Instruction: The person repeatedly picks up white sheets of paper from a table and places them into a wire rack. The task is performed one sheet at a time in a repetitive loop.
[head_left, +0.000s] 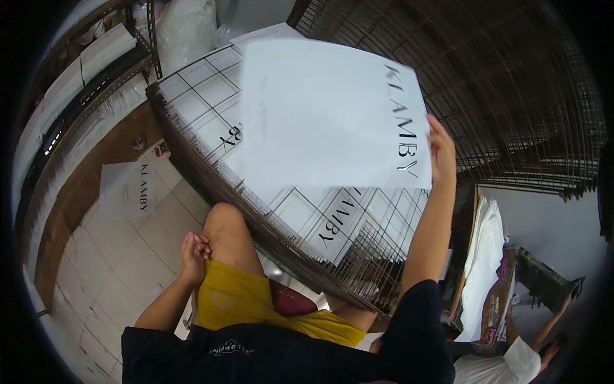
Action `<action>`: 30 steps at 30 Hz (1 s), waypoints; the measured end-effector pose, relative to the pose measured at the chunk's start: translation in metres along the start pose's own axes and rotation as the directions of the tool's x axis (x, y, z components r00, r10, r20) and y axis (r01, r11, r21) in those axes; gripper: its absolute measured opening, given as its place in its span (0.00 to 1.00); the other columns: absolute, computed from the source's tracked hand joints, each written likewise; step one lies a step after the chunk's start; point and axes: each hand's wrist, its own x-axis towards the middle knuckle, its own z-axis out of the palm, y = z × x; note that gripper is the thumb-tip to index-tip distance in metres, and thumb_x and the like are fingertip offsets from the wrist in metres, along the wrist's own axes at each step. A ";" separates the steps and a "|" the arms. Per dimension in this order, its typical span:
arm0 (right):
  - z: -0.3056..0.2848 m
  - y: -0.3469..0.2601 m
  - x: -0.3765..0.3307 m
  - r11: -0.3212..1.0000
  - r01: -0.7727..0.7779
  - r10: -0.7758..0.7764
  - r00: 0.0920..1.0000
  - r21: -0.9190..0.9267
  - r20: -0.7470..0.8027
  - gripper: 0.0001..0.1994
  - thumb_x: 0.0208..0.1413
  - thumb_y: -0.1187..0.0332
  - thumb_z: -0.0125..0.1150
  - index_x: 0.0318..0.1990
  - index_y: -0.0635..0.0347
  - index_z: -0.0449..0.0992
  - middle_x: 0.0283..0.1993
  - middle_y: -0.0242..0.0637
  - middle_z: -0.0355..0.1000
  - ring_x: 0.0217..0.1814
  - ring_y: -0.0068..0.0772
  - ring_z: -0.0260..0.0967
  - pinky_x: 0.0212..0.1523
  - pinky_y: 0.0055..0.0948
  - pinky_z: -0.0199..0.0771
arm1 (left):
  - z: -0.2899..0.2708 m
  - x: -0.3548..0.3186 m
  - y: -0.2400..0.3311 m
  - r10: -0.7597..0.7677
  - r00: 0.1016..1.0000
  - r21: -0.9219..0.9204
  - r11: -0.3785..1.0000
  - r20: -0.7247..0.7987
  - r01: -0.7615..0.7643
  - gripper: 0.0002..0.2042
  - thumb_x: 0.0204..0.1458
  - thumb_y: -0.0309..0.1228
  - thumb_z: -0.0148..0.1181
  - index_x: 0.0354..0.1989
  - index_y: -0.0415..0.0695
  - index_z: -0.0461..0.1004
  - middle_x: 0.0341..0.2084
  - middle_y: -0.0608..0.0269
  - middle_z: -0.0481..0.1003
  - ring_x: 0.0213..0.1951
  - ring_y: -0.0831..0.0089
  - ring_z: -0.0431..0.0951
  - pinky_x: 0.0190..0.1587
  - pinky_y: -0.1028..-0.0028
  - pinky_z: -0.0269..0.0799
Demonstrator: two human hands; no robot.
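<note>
My right hand grips the right edge of a large white printed sheet, thin like paper or plastic film, with dark lettering along that side. The sheet is held up over a wire drying rack, covering much of its middle. Other printed sheets lie on the rack's wire grid, partly hidden beneath. Beside my bent left knee, my left hand is closed with its fingers curled in, and no object shows in it.
Raised wire racks stand at the upper right. A shelf with stacked sheets runs along the left. One printed sheet lies on the tiled floor. At lower right, a person in a white shirt is near a table with white sheets.
</note>
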 end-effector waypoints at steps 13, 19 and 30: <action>-0.111 0.217 0.013 0.978 -0.184 0.208 0.845 0.097 -0.493 0.24 0.53 0.79 0.45 0.60 0.73 0.58 0.60 0.47 0.58 0.56 0.34 0.60 0.57 0.26 0.59 | 0.001 0.003 0.006 0.007 1.000 0.059 0.998 0.009 -0.008 0.14 0.58 0.46 0.47 0.30 0.49 0.61 0.28 0.63 0.69 0.23 0.77 0.67 0.23 0.80 0.59; -0.124 0.235 0.028 0.969 -0.241 0.233 0.846 0.046 -0.479 0.25 0.52 0.78 0.45 0.61 0.71 0.58 0.59 0.45 0.60 0.49 0.30 0.62 0.43 0.20 0.62 | -0.003 0.006 0.004 -0.015 1.000 0.078 0.997 0.007 0.015 0.13 0.58 0.45 0.47 0.30 0.49 0.61 0.28 0.64 0.69 0.22 0.77 0.67 0.22 0.81 0.59; -0.145 0.248 0.038 0.956 -0.291 0.234 0.841 -0.042 -0.488 0.26 0.47 0.79 0.48 0.59 0.67 0.64 0.54 0.43 0.65 0.35 0.24 0.62 0.26 0.16 0.58 | 0.001 0.009 0.004 -0.064 0.998 0.125 0.990 -0.029 0.067 0.15 0.56 0.50 0.49 0.28 0.52 0.61 0.26 0.68 0.67 0.21 0.78 0.61 0.24 0.79 0.57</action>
